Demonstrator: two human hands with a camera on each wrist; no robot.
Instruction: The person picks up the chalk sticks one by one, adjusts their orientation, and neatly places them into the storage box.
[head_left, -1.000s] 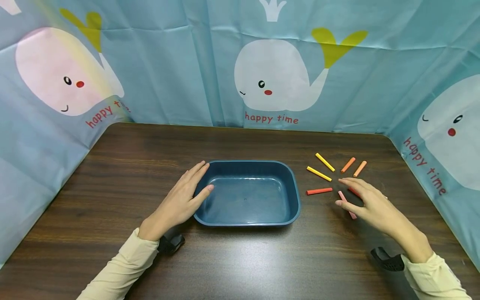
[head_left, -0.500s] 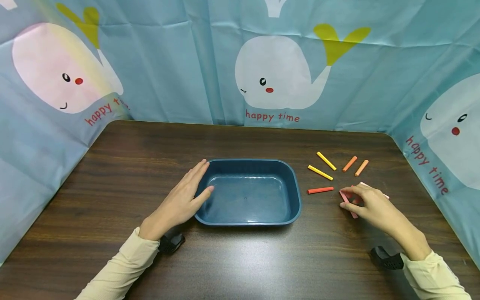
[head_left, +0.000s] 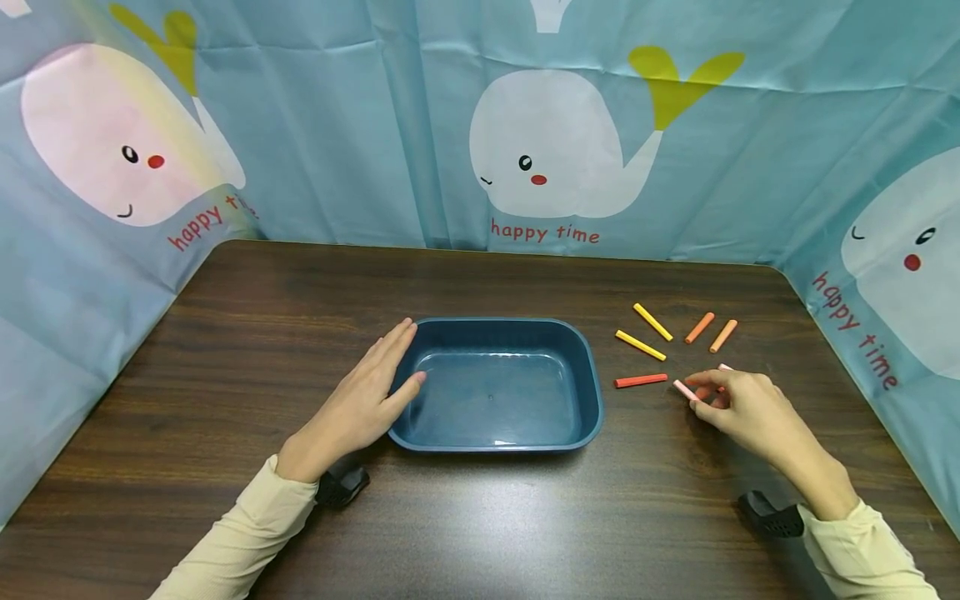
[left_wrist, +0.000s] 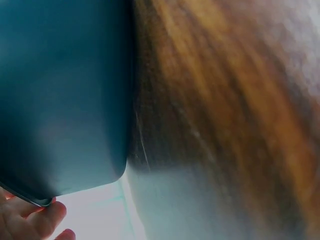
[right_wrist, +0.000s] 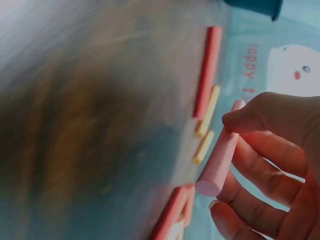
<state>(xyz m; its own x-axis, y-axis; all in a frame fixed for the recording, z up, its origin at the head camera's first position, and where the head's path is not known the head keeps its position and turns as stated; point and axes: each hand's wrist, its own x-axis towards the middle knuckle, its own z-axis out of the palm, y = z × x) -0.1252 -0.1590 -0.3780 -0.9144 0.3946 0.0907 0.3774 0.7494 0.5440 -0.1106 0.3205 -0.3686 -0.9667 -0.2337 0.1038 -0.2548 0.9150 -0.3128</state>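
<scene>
In the head view, my right hand (head_left: 738, 408) pinches a pink chalk stick (head_left: 685, 389) between thumb and fingers, just above the table. The right wrist view shows the thumb lying across this pink chalk (right_wrist: 218, 162), its blunt end towards the camera. Part of another pale pink stick shows behind the hand; a red one is mostly hidden by it. My left hand (head_left: 358, 400) rests along the left rim of a dark blue plastic basin (head_left: 495, 447), fingers straight and thumb over the inside. In the left wrist view, fingertips (left_wrist: 47, 217) touch the basin's rim.
Right of the basin lie a red chalk stick (head_left: 641, 381), two yellow sticks (head_left: 652, 322) and two orange ones (head_left: 723, 336). All rest on a brown wooden table (head_left: 480, 533). A blue whale-print curtain (head_left: 337, 142) hangs along the back and sides.
My right hand has come down from above the sticks, closed its fingers on the pink chalk and lifted it slightly off the table. The left hand has stayed at the basin.
</scene>
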